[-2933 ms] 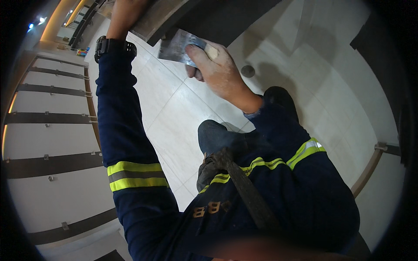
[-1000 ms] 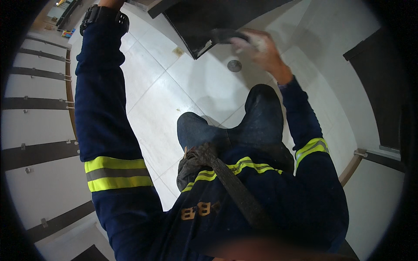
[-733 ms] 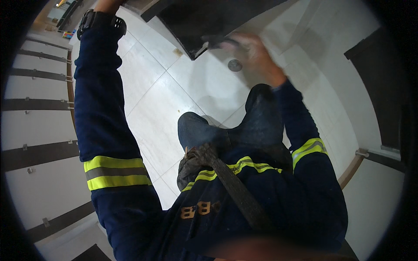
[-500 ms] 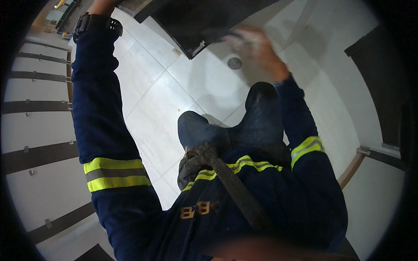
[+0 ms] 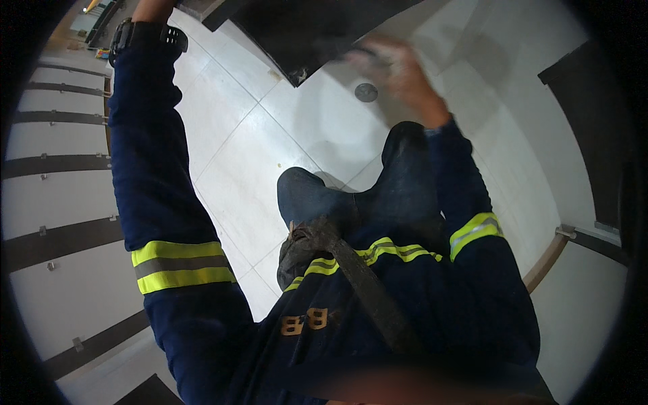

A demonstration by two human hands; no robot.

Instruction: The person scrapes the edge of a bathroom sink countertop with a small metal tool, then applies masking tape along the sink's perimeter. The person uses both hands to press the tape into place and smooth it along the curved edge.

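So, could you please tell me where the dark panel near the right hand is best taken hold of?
I'd grip the dark panel by its left edge, coming from the left: that edge looks straight, away from the blurred right hand on the other side. The near corner bears a pale patch, so perhaps keep clear of it. Thickness can't be judged.

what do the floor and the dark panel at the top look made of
Floor: glossy pale tile, perhaps porcelain, from its straight joints and glare. Dark panel: perhaps painted wood or laminate, from its flat, faintly shiny face; which is unclear.
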